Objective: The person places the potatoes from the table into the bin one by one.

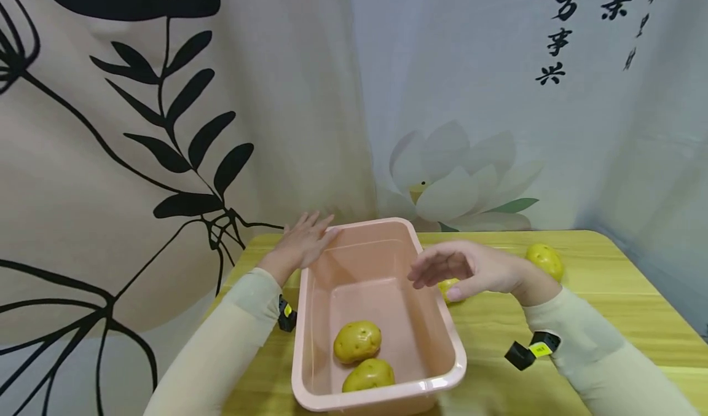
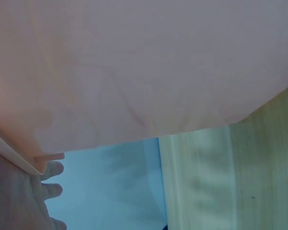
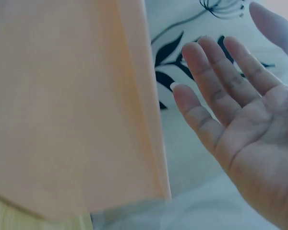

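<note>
A pink plastic basin (image 1: 381, 397) stands on the wooden table, with two yellow potatoes (image 1: 357, 341) lying at its near end. My left hand (image 1: 303, 241) rests on the basin's far left rim, fingers extended. Over the right rim hovers my right hand (image 1: 470, 268), its fingers loosely bent and nothing in them. The right wrist view shows that palm (image 3: 254, 129) bare beside the basin wall (image 3: 72, 110). Another yellow potato (image 1: 447, 289) is partly hidden behind the right hand. One more potato (image 1: 544, 261) sits at the table's far right, partly covered by the right wrist.
The wooden table (image 1: 597, 324) extends right of the basin to a rounded far corner. Behind it hangs a pale curtain (image 1: 298, 96) printed with black leaves, a lotus and characters. Each wrist carries a small black camera mount (image 1: 532, 349).
</note>
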{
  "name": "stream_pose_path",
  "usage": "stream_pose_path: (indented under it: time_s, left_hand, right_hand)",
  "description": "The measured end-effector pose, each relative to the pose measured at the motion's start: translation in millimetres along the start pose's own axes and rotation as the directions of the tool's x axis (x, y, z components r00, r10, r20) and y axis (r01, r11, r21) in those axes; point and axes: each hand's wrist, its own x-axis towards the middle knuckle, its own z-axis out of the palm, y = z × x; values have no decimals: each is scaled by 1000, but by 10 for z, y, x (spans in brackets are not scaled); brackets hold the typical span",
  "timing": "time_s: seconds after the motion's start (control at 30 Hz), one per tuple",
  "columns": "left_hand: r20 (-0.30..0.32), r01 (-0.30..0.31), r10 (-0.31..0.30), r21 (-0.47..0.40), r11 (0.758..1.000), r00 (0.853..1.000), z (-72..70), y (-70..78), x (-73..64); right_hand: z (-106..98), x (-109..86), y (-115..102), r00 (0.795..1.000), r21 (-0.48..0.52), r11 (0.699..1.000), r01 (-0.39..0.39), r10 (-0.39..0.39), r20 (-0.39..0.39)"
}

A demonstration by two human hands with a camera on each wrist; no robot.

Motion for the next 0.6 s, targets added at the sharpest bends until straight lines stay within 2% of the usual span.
stream_pose_path:
  time_s: [0.2, 0.37, 0.5, 0.6]
  left_hand:
    - [2, 3, -3, 20, 1000, 1000, 16, 5, 10]
    - [14, 2, -2, -1, 1000, 1000, 24, 15, 8]
    - [21, 4, -4, -8, 1000, 1000, 23, 24, 1]
    - [13, 9, -9, 3, 1000, 1000, 17, 16, -2]
  right_hand:
    - [-29, -368, 58, 992, -58, 998, 36, -43, -120]
    - [16, -670, 156, 958, -84, 996, 18, -42, -284]
    - [65, -915, 287, 898, -74, 994, -86, 45, -437]
    - [79, -1050, 388, 826, -70, 982, -174, 107, -553]
